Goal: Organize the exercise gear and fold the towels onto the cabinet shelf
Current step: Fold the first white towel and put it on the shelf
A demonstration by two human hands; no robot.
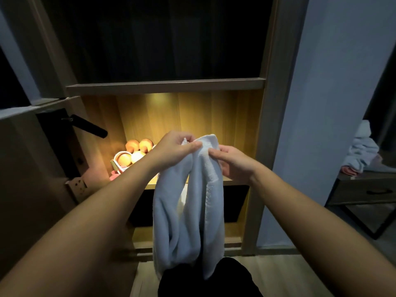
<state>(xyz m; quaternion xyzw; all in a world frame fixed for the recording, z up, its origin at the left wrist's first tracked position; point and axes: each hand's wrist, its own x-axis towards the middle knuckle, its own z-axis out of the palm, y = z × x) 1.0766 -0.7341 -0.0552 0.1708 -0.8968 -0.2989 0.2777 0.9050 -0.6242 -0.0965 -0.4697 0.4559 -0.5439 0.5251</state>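
A pale blue-white towel [188,221] hangs doubled in front of the cabinet, its lower part draped down to my dark trousers. My left hand [175,146] pinches the towel's top edge at the left. My right hand [231,161] pinches the same top edge at the right, fingers curled into the cloth. Behind my hands is the lit cabinet shelf [229,179]. On its left side sit orange and pink dumbbells [137,151] and other pink exercise gear, partly hidden by my left forearm.
A door with a black lever handle [90,126] stands open at the left, close to the shelf. A dark compartment lies above the lit shelf, and a dark box [233,202] below it. At the right, a low table [364,189] carries crumpled cloth [362,151].
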